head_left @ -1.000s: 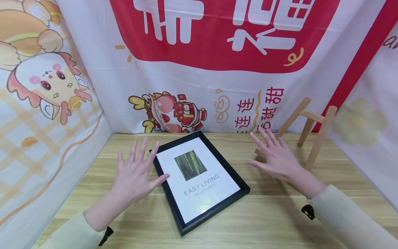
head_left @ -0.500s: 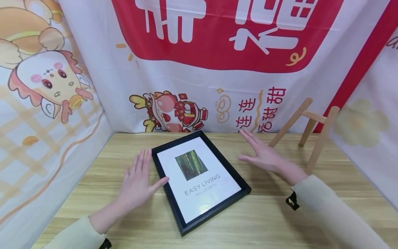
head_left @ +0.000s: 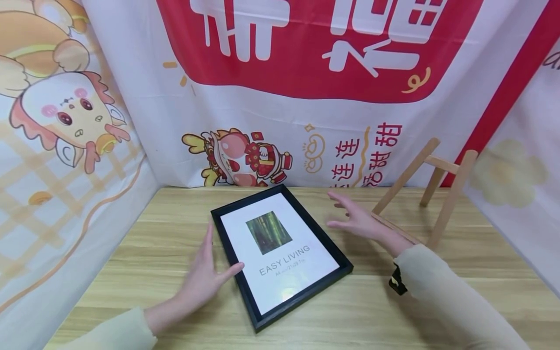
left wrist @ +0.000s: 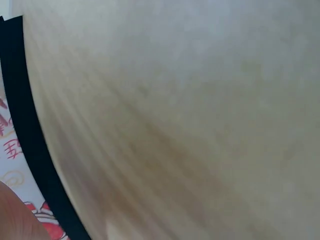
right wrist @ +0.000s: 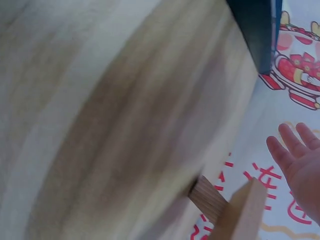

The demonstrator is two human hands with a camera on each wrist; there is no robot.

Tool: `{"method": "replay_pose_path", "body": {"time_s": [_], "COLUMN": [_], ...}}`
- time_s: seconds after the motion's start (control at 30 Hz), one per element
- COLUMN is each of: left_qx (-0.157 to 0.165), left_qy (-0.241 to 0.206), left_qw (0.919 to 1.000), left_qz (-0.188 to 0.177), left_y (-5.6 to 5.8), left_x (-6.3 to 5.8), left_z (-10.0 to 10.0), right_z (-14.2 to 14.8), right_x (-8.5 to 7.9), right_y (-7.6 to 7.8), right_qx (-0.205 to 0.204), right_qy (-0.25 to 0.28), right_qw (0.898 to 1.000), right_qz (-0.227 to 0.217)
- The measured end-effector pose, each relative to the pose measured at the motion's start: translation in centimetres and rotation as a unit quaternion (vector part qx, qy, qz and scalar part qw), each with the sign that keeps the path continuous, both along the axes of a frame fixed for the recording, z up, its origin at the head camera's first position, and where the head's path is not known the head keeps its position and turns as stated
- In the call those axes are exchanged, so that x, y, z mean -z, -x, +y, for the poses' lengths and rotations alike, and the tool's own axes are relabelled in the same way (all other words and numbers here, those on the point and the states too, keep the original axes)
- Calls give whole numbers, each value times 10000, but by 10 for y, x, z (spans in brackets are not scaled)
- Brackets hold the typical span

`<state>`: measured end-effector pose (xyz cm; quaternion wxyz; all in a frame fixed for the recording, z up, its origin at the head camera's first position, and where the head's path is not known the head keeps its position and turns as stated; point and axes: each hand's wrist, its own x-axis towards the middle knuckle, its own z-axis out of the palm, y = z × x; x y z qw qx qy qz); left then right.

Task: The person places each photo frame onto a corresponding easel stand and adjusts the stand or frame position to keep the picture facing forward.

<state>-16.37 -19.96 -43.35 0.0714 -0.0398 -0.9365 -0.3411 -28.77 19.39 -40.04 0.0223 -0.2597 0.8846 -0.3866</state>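
Note:
A black picture frame (head_left: pixel 302 296) lies flat and at a slant on the table, its white sheet printed with a green picture and "EASY LIVING". At its left edge is my left hand (head_left: pixel 205 274), fingers straight, with the thumb over the black border. Whether the thumb touches it, I cannot tell. My right hand (head_left: pixel 360 218) hovers to the right of the frame, apart from it, fingers loosely bent and holding nothing. In the right wrist view, this hand (right wrist: pixel 305 175) appears beyond a wooden easel's end (right wrist: pixel 245 212). The left wrist view shows the frame's dark edge (left wrist: pixel 30 130) and part of the hand.
A small wooden easel (head_left: pixel 450 199) stands at the back right, just behind my right forearm. Printed cloth (head_left: pixel 306 112) hangs behind the wood-grain table (head_left: pixel 162 233) and along both sides.
My left hand has moved down and right, turning edge-on at the frame. My right hand has moved left, away from the easel towards the frame. The frame and easel stay in place.

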Motion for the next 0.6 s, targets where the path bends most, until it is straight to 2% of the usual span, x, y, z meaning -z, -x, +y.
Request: {"method": "replay_pose_path", "body": {"time_s": [0.23,0.33,0.5,0.6], "left_qx": [-47,-59,-77,-76], "left_qy": [-500,-515,-349,-252], "left_qw": [9978,9975,9980,9981], "left_qz": [-438,-485,-524,-556], "left_y": [0,1,0,-1], "left_x": [9,13,18,19], "left_z": [5,6,7,7], "right_z": [-3,-6,-12,-13], "right_x": [17,21,24,28], "right_y": [5,8,10,11], "right_qx": [-423,-493,-371,-390], "right_qy": [204,167,-96,-204], "right_qw": [9988,9980,9959,9948], "right_qz": [-135,-362,-817,-913]}}
